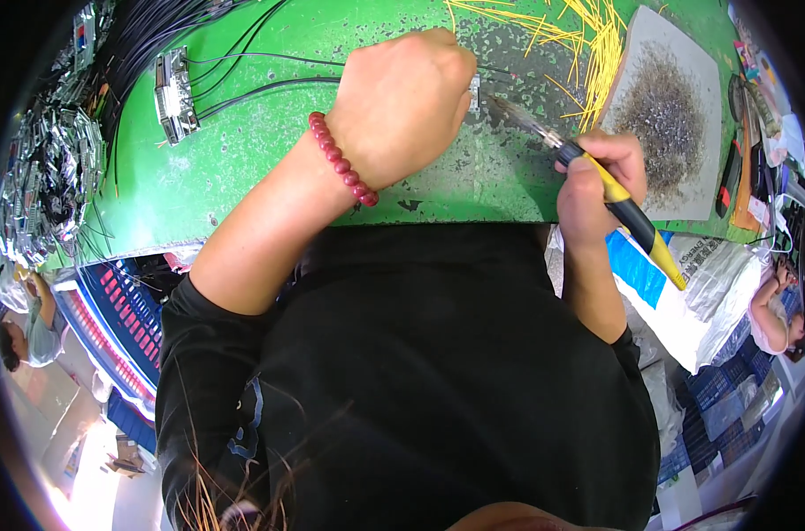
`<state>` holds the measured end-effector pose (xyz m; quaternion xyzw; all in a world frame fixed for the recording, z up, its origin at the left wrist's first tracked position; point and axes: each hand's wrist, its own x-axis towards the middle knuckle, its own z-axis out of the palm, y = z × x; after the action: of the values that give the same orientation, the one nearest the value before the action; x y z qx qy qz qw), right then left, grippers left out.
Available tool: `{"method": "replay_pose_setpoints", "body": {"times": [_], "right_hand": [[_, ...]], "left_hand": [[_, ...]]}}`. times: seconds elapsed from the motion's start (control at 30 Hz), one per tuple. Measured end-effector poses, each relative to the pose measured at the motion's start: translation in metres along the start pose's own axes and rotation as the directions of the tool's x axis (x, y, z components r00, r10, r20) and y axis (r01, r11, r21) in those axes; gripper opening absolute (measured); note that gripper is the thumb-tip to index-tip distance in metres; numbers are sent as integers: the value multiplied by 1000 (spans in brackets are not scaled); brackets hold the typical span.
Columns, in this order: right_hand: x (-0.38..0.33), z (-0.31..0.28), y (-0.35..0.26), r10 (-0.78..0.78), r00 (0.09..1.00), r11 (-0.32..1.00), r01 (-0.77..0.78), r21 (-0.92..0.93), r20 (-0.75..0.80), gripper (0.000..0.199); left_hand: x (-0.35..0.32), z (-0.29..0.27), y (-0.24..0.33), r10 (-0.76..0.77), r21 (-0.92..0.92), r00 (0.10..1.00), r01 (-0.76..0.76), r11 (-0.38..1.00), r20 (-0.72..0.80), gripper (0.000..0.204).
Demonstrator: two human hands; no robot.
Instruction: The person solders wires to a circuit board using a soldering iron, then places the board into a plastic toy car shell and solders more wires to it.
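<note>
My left hand (402,102) is closed in a fist above the green worktop (279,168), its back turned up and a red bead bracelet (336,162) on the wrist. Its fingertips and whatever they grip are hidden; a small silvery piece (475,93) shows just beyond the knuckles. Black wires (270,84) run from under this fist to a shiny metal part (176,96) on the left. In my right hand (593,186) is a soldering iron (634,219) with a yellow and black handle. Its tip points up and left, close to the silvery piece; contact I cannot tell.
Yellow wires (601,53) lie loose at the back right, beside a pale board (699,190) heaped with dark grains. Metal parts (49,168) and black cables pile up at the left. Tools (740,177) line the right edge. Below are a blue basket (124,310) and a white bag (686,310).
</note>
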<state>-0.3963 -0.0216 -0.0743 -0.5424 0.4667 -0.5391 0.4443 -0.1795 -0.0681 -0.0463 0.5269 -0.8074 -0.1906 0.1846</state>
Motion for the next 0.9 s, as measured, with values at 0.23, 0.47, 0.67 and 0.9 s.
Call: {"method": "replay_pose_setpoints", "body": {"times": [0.23, 0.47, 0.67, 0.9], "right_hand": [[-1, -6, 7, -159, 987, 985, 160, 57, -31, 19], [1, 0, 0, -217, 971, 974, 222, 35, -99, 26], [6, 8, -11, -81, 997, 997, 81, 20, -16, 41], [31, 10, -22, -77, 997, 992, 79, -101, 17, 35]], "left_hand": [[0, 0, 0, 2, 13, 1000, -2, 1000, 8, 11], [1, -1, 0, 6, 4, 1000, -6, 1000, -1, 11], [1, -4, -3, 39, -28, 999, -39, 999, 10, 10], [-4, -14, -6, 270, -51, 939, -287, 956, -214, 11]]}}
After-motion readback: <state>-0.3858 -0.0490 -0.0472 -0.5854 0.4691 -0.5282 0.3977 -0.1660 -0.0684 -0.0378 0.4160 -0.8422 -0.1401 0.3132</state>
